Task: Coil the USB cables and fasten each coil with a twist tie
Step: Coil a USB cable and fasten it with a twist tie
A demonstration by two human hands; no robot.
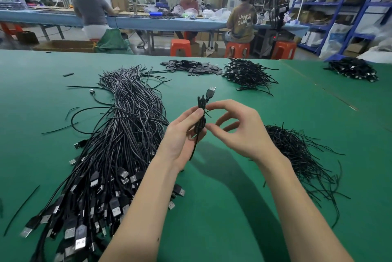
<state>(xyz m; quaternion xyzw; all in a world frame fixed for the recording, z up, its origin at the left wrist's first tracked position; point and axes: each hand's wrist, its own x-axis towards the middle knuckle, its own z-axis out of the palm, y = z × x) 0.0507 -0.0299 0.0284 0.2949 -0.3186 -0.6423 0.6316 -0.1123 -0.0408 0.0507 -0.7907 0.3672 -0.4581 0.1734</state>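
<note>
Coiled black USB cable (201,121) stands upright above the green desk (233,208), gripped by the left hand (182,134), thumb pressed on the coil. Right hand (237,128), just beside it, pinches the thin black twist tie (209,113) wrapped around the coil.
</note>
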